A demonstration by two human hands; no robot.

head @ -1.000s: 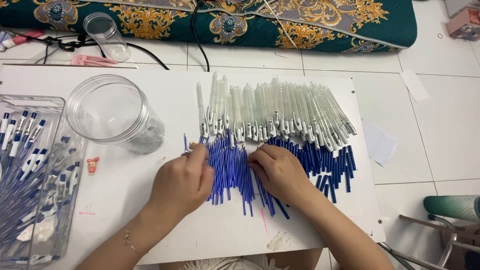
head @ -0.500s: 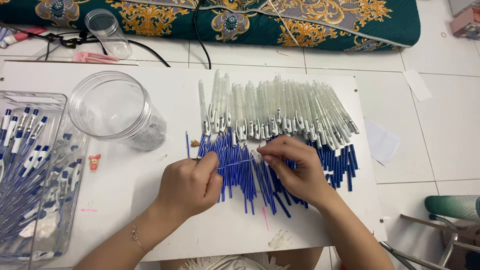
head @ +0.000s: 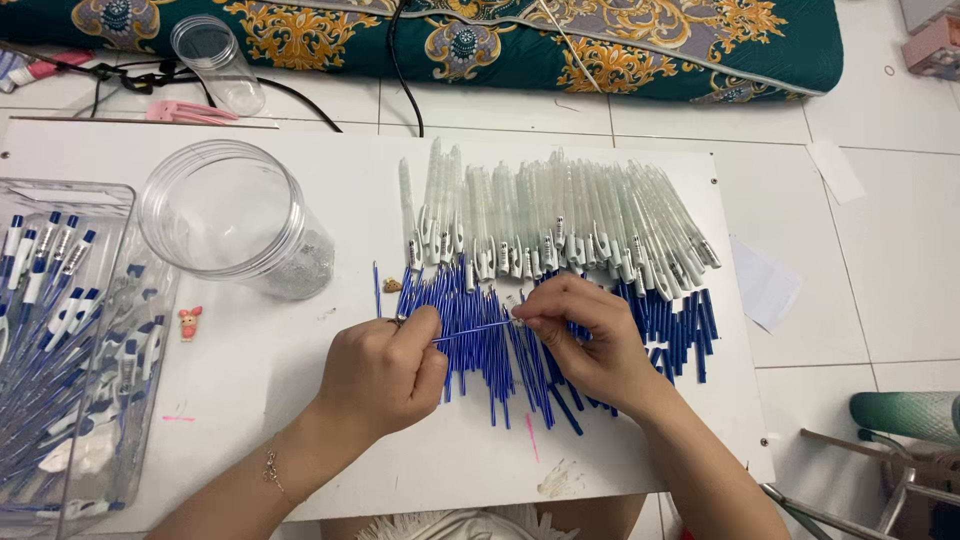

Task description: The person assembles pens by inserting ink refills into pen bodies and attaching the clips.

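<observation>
- Left hand (head: 385, 370) pinches one blue pen refill (head: 470, 330), level above the refill pile (head: 520, 350).
- Right hand (head: 585, 340) pinches its tip end.
- The refill looks light, thin and bendy; best gripped near the ends.

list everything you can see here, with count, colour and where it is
blue refills: many, blue, loose heap mid-board, below the barrels
pen barrels: many, clear-white, row across the upper board
white board: one, white, on the tiled floor
clear jar: one, transparent, on its side, left part of board
small jar: one, clear, top left on the floor
plastic tray: one, clear, far left, holding finished blue-and-white pens
patterned cushion: one, teal and gold, along the top
black cables: a few, top left
paper scraps: two, white, floor at right
left hand: pinches one end of a single refill
right hand: holds its other end, with a small clear piece
</observation>
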